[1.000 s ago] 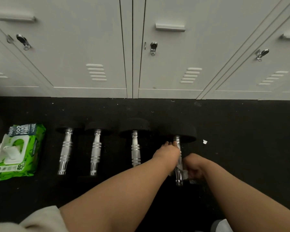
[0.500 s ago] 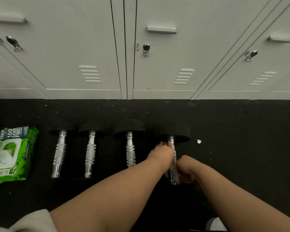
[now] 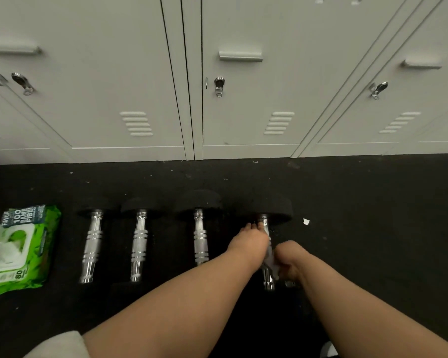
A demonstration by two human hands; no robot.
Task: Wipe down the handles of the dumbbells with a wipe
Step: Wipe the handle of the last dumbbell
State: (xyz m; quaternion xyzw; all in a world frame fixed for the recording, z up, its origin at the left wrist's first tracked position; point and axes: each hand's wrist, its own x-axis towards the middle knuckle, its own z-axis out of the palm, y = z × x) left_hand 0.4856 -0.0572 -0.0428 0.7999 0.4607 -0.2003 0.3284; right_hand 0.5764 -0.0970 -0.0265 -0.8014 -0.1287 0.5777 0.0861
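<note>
Several dumbbells with chrome handles and black heads lie side by side on the black floor. My hands are on the rightmost dumbbell (image 3: pixel 265 220). My left hand (image 3: pixel 251 241) rests on the upper part of its handle, fingers stretched toward the black head. My right hand (image 3: pixel 289 259) grips a white wipe (image 3: pixel 270 262) wrapped against the lower part of the same handle. The handle's middle is hidden by my hands. The other dumbbells (image 3: pixel 200 239) lie untouched to the left.
A green pack of wipes (image 3: pixel 18 249) lies at the far left of the floor, its lid open. Grey lockers (image 3: pixel 243 99) stand right behind the dumbbells. A small white scrap (image 3: pixel 306 221) lies to the right of the rightmost dumbbell.
My hands stay on the rightmost dumbbell's handle; my right hand with the wipe has shifted slightly along it. The camera view has tilted a little.
</note>
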